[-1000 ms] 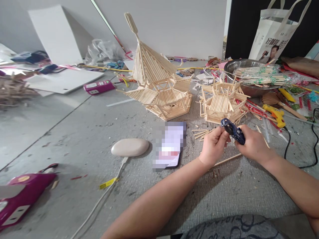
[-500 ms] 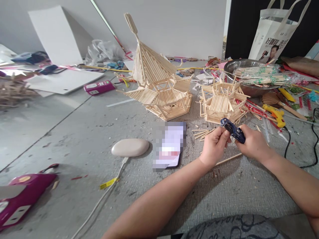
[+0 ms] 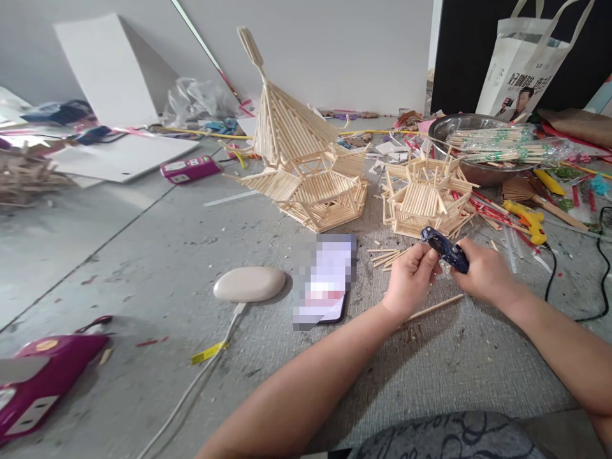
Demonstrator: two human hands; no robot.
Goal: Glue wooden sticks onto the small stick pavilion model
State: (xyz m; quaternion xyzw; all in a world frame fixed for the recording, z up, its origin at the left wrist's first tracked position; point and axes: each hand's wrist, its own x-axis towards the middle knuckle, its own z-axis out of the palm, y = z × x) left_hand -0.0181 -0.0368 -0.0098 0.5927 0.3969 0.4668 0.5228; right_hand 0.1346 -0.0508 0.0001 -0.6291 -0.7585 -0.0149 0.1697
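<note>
My right hand (image 3: 488, 273) is wrapped round a dark blue hand tool (image 3: 447, 250), which looks like a small cutter; its head points left. Right by that head, my left hand (image 3: 412, 277) is closed in a pinch, and whatever lies between its fingertips is hidden. A loose wooden stick (image 3: 437, 306) lies below the hands, partly behind the left wrist. Several short cut sticks (image 3: 385, 257) are scattered left of the left hand. Just beyond the hands stands a low hexagonal stick frame (image 3: 421, 197). Left of it is a taller stick pavilion (image 3: 299, 134) with a pointed roof.
A phone (image 3: 329, 274) and a cabled beige oval device (image 3: 249, 284) lie left of my hands. At the right are a yellow glue gun (image 3: 528, 220) and a steel bowl (image 3: 482, 171) holding bagged sticks. Purple power strips (image 3: 191, 168) sit at the left.
Both hands and the tool are almost where they were, with only a slight shift of the left hand. A little more of the loose stick shows beneath it.
</note>
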